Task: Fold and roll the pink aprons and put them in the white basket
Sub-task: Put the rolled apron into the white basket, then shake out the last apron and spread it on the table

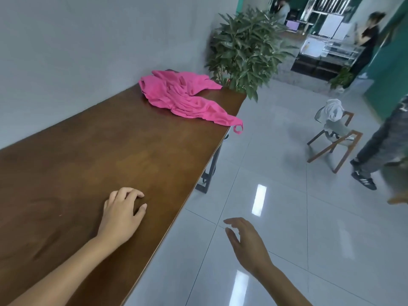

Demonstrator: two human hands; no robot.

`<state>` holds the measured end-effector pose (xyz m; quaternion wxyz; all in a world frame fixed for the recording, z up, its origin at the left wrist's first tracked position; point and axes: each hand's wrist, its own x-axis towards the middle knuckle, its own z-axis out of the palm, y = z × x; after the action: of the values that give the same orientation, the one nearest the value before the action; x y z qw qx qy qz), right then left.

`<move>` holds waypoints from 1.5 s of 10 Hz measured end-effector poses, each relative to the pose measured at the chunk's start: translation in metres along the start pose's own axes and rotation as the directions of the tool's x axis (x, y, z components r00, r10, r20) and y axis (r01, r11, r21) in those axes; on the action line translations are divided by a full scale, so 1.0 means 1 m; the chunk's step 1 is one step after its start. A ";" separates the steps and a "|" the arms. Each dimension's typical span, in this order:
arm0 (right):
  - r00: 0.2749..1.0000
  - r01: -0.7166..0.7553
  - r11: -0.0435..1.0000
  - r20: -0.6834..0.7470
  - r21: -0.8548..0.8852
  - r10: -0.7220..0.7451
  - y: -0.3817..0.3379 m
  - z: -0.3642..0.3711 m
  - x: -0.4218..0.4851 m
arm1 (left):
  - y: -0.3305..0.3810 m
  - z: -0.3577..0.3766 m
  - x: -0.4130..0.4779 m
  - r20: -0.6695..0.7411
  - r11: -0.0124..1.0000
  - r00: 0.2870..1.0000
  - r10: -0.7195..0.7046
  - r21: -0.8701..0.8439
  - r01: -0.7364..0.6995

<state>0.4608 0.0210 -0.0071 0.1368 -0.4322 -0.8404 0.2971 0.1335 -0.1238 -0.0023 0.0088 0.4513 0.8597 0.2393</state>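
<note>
Resting on the table, the left hand lies palm down with its fingers loosely curled and close together. Their tips touch the wood, the thumb sits a little apart on the side nearer the table edge, and the hand holds nothing. The right hand hangs off the table over the floor, to the right of the left fingers. Its fingers are relaxed and slightly bent with small gaps between them, the thumb is separate, and it grips nothing.

The aprons lie well beyond the left fingertips, at the table's far end, in one crumpled pink heap. How many pieces make up the heap cannot be told. One pointed corner trails toward the table edge, and a strap loop hangs over that edge, far ahead of the right fingers.

Past the heap, a plant stands at the end of the table beside the wall. Off to the right of the right fingers, well apart from them, a chair stands on the floor with a white cloth draped on it. A person's legs are beside the chair.
</note>
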 end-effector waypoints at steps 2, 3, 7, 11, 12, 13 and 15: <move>0.999 -0.040 0.999 -0.010 0.003 0.040 0.016 -0.013 0.040 | 0.032 0.030 0.077 0.030 0.997 0.999 0.045 0.059 -0.047; 0.999 -0.052 0.999 0.015 0.007 0.052 0.028 -0.022 0.068 | 0.042 0.044 0.111 0.044 0.993 0.999 0.024 0.116 -0.029; 0.991 -0.068 0.993 0.122 0.092 0.057 0.116 -0.077 0.265 | 0.061 0.071 0.157 -0.011 0.963 0.985 -0.170 0.210 0.169; 0.981 -0.186 0.972 0.075 0.143 0.177 0.123 -0.127 0.476 | 0.070 0.069 0.159 -0.012 0.938 0.961 -0.277 0.213 0.273; 0.975 -0.205 0.970 0.112 0.133 0.191 0.111 -0.125 0.500 | 0.072 0.070 0.160 -0.014 0.933 0.955 -0.297 0.208 0.293; 0.972 -0.212 0.968 0.134 0.132 0.195 0.105 -0.117 0.514 | 0.071 0.069 0.160 -0.003 0.928 0.952 -0.305 0.223 0.298; 0.962 -0.273 0.922 0.079 0.275 0.262 0.107 -0.107 0.524 | 0.069 0.070 0.160 0.006 0.929 0.953 -0.303 0.226 0.293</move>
<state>0.2736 0.5330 -0.0030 0.1382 -0.5125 -0.7250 0.4389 0.1078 0.0623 -0.0033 0.0118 0.3185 0.9392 0.1281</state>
